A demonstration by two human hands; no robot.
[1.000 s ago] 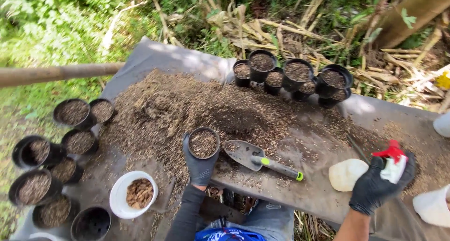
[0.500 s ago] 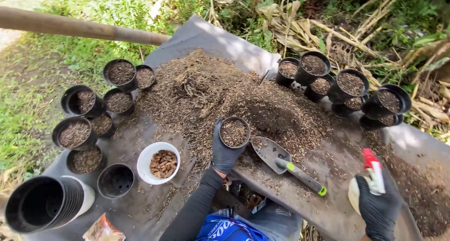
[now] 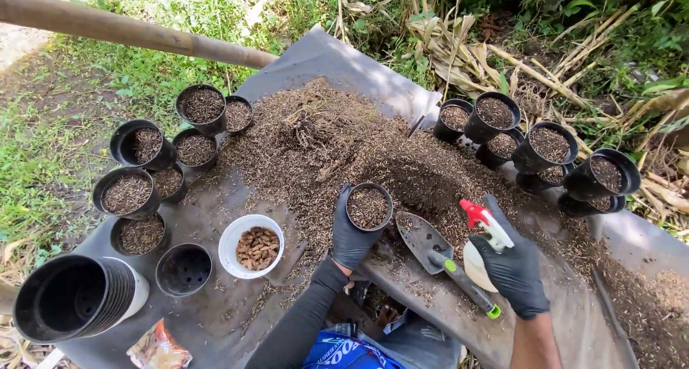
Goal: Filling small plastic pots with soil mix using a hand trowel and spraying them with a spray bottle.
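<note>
Misting looks to be the step in hand: the right hand [image 3: 513, 268], in a black glove, holds a small white spray bottle [image 3: 475, 263] with a red trigger head, its fingers clamped around the neck and body, nozzle turned toward the small black pot [image 3: 369, 207] of coarse brown mix. That pot sits at the near edge of the grey sheet [image 3: 337, 57], just below the big heap of potting mix [image 3: 337, 143]. The left hand [image 3: 350, 234], also gloved in black, wraps its fingers around the pot's side, closed on the wall and steadying it upright.

To do this well, in my judgement, the nozzle should sit over the pot's mouth, not beside it, and the left hand should keep the pot level so the loose mix does not spill. A light squeeze would wet the surface without washing it out.

The left forearm comes up from the bottom edge in a dark sleeve, wrist bent inward to the pot. The right forearm rises bare from the lower right, hand tipped leftward.

A trowel [image 3: 439, 257] with a green handle lies between the two hands, touching neither. To the left stands a white bowl [image 3: 231, 245] of brown chunks, an empty black pot [image 3: 184, 270] and a nested stack of pots [image 3: 75, 296]. Filled pots [image 3: 202, 108] cluster at the left, and more filled pots [image 3: 549, 150] stand at the right.
</note>
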